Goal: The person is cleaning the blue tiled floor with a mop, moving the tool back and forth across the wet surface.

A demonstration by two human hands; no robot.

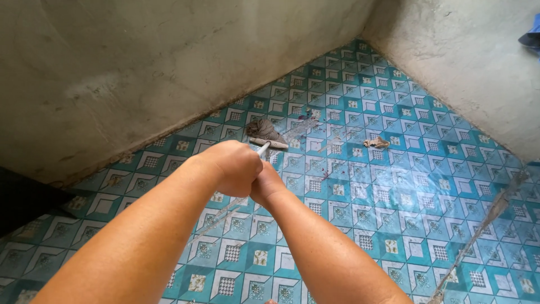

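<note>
From the head view we see our left hand and right hand held together, each grip closed around the white mop handle, whose grey mop head rests farther off on the wet teal patterned floor, near the concrete wall.

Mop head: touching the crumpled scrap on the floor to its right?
Apart. The head view shows the mop head near the wall and the scrap well to its right, with bare patterned floor between them.

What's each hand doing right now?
Left hand: closed around the white mop handle.
Right hand: closed on the same handle, just below the left.
</note>
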